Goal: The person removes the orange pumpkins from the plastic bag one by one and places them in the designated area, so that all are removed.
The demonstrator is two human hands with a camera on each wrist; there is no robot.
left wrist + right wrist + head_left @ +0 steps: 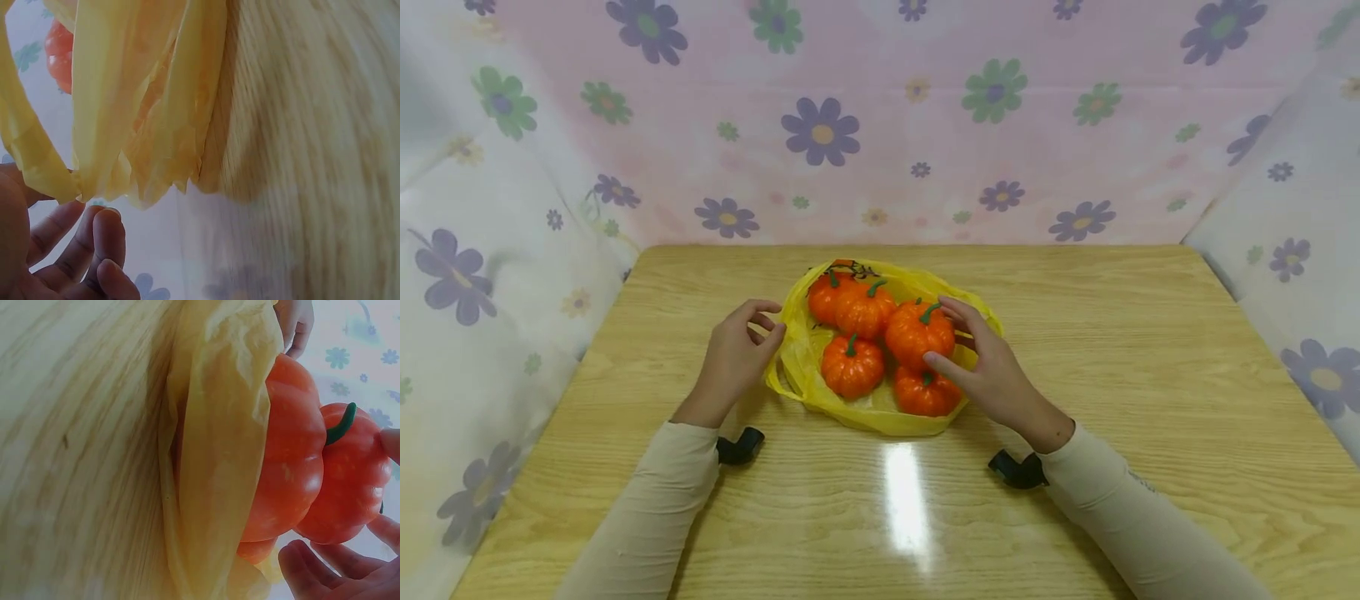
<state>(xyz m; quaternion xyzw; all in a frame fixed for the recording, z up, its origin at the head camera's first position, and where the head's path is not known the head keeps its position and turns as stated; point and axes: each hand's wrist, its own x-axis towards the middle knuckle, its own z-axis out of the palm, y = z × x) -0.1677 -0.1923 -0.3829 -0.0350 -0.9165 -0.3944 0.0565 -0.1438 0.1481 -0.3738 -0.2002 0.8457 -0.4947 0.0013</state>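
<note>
A yellow plastic bag (797, 358) lies with its mouth spread wide, and several small orange toy pumpkins with green stems sit in it. My right hand (992, 367) holds the upper right pumpkin (917, 333) between thumb and fingers; in the right wrist view this pumpkin (350, 487) shows beyond a nearer one (287, 462). Another pumpkin (853, 368) sits at the front left of the bag. At the bag's left edge is my left hand (733, 354), fingers loosely bent and a gap between thumb and forefinger. Its fingertips (109, 215) come right up to the yellow plastic (144, 125).
The bag lies on a light wood-grain table (1120, 333). Flower-printed cloth (895, 108) hangs behind the table and along both sides. A dark curved piece (741, 447) sits beside the left wrist, and a similar piece (1018, 469) by the right.
</note>
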